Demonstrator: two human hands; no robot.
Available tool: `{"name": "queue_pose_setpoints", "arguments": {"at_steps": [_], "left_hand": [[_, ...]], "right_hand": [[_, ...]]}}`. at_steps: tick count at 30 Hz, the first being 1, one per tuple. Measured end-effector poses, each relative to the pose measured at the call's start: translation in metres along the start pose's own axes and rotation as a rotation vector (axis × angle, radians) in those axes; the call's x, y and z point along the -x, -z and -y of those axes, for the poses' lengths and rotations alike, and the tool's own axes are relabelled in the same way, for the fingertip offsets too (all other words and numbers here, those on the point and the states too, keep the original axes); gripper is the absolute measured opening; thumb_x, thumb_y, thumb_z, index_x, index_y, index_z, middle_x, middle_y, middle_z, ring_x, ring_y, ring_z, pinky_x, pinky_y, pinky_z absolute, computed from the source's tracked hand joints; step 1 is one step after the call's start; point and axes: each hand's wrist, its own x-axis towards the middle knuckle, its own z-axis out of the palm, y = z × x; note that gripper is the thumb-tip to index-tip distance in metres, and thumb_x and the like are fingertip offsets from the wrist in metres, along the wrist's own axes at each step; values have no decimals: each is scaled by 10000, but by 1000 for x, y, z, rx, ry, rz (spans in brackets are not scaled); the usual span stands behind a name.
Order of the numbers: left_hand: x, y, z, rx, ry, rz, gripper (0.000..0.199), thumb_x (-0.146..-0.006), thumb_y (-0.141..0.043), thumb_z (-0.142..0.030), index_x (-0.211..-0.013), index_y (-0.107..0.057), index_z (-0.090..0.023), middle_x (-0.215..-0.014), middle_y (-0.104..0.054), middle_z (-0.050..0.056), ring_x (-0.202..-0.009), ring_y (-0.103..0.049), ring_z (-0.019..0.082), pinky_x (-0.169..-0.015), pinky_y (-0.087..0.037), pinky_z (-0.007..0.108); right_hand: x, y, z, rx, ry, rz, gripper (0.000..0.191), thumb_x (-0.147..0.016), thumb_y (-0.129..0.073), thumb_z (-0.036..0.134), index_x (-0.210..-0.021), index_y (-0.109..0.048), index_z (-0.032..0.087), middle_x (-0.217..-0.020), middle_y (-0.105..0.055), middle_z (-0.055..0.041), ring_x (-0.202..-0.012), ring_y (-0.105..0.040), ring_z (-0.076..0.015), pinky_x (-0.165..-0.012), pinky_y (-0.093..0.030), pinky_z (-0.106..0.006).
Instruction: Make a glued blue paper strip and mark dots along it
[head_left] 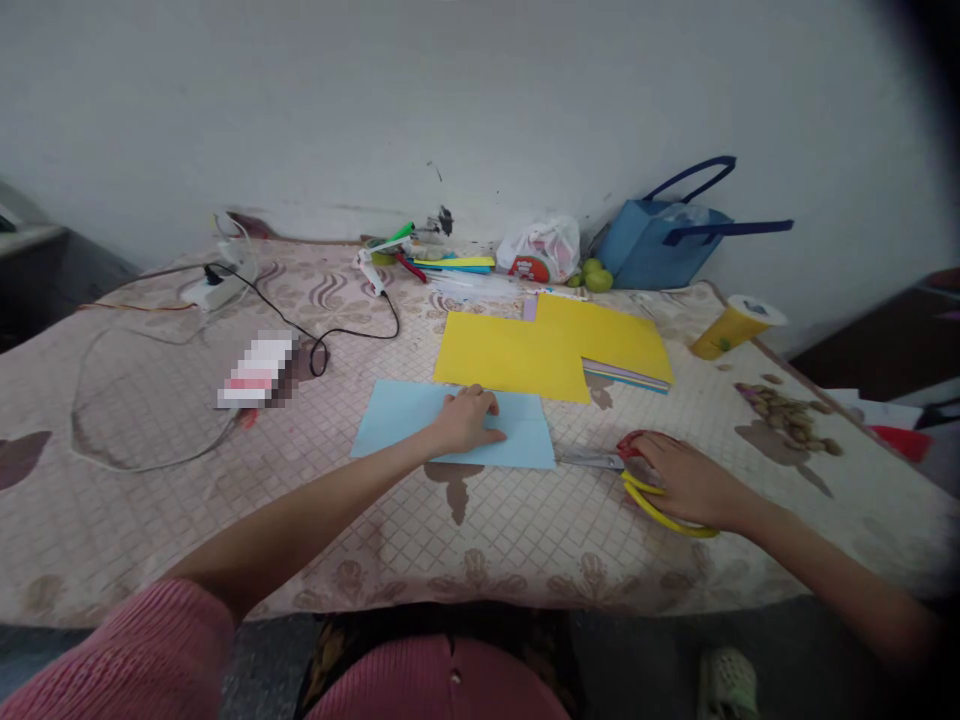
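Observation:
A light blue sheet of paper [397,412] lies flat on the patterned tablecloth in front of me, with a faint crease line across it. My left hand [466,418] rests on this sheet, thumb apart from the fingers, pressing on its surface. To the right, my right hand [686,482] is closed over the scissors [596,459], which have yellow and red handles. Their blades point left, and the tips are close to the blue sheet's right edge. Just behind the blue sheet lies a yellow sheet of paper [510,355], partly over a stack of coloured sheets [626,372].
A phone [259,370], cables and a power strip [214,292] occupy the left. At the back are a glue gun [369,272], a plastic bag [541,250], green fruit [597,277] and a blue bag [660,245]. Peanuts [787,415] and a yellow cup [731,328] are right.

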Motion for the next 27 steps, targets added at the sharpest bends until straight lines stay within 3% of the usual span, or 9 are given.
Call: {"name": "queue_pose_setpoints", "arguments": {"at_steps": [5, 9, 24, 27], "left_hand": [[0, 0, -3, 27, 5, 37, 362, -670, -655, -412, -955, -576, -203, -890, -615, 29, -932, -546, 239, -806, -378, 383], [0, 1, -4, 46, 19, 37, 241, -684, -630, -338, -873, -591, -193, -976, -615, 49, -981, -536, 249, -821, -370, 389], [-1, -4, 6, 100, 28, 8, 273, -753, -584, -306, -999, -525, -205, -993, -637, 41, -969, -575, 230, -869, -368, 405], [1, -3, 0, 48, -83, -58, 333, -774, -562, -247, -1099, -502, -207, -1139, -590, 72, -1105, -505, 250, -933, -327, 424]], "right_hand": [[-1, 1, 2, 1, 16, -6, 350, -736, -577, 439, -973, -532, 186, -1008, -599, -123, -913, -567, -274, -800, -449, -423], [-1, 4, 5, -1, 15, 10, 340, -752, -557, 446, -977, -534, 192, -1005, -599, -119, -912, -565, -273, -806, -445, -428], [-2, 2, 15, 12, 41, 81, 371, -738, -570, 443, -998, -544, 179, -1026, -599, -124, -944, -568, -274, -828, -431, -411], [-4, 1, 18, 27, 38, 71, 358, -740, -569, 448, -983, -541, 187, -1010, -603, -114, -919, -574, -267, -816, -436, -403]]}}
